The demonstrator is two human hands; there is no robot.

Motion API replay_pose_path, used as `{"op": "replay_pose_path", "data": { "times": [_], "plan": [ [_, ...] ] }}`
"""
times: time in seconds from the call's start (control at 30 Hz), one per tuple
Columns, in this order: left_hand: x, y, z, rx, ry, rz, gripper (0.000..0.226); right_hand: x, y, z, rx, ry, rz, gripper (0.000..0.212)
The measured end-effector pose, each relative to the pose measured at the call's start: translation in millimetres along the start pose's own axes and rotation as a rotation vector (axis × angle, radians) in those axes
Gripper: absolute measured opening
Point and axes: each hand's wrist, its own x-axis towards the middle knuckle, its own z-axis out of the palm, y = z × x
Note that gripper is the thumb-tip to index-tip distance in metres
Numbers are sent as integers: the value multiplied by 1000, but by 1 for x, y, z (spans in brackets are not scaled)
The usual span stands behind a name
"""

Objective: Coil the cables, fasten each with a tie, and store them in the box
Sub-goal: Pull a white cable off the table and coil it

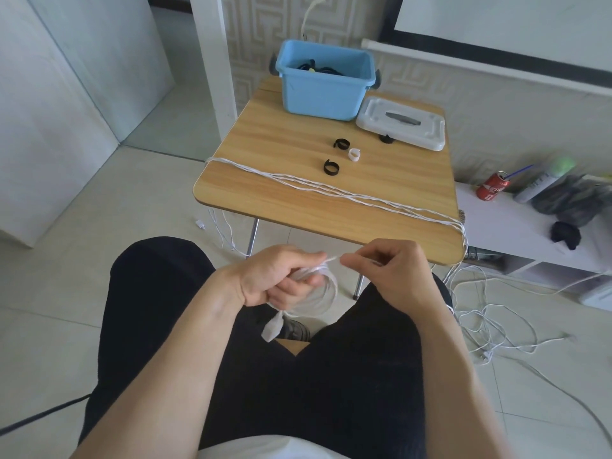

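Observation:
My left hand grips a small coil of white cable above my lap; a white plug dangles below it. My right hand pinches the same cable's strand just right of the coil. Several white cables lie stretched across the wooden table and spill off both sides. Two black ties and a white tie lie mid-table; another black tie sits by the lid. The blue box stands at the table's back with dark cables inside.
The box's white lid lies to the right of the box. Loose white cables tangle on the floor at the right. A low white shelf holds a red can, a spray bottle and dark items.

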Motion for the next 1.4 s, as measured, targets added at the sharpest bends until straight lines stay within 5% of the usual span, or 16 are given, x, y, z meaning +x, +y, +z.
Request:
{"op": "replay_pose_path", "data": {
  "times": [0.33, 0.43, 0.67, 0.9, 1.0, 1.13, 1.27, 1.4],
  "plan": [
    [-10, 10, 2, -376, 20, 55, 46, -1, 7, 9, 20, 106, 23, 39],
    [-12, 14, 1, -427, 75, 154, 46, -3, 9, 14, -12, 15, 67, 47],
    [4, 17, -4, -1006, 399, 577, 42, -5, 22, 16, -236, -262, 172, 35],
    [11, 2, -21, -633, 925, 566, 22, -20, 1, 26, -256, -538, 91, 34],
    [17, -6, -19, -171, 1032, 387, 31, -19, -9, 25, -251, -477, -1, 28],
    [20, -9, -8, 290, 774, 127, 46, -14, -18, 15, -215, -325, -49, 12],
    [18, -9, -1, 137, 490, 61, 29, -8, -17, 7, -151, -67, -46, 8],
    [14, -8, 4, 160, 342, 15, 34, -6, -10, 3, -44, 50, -32, 13]
  ]
}}
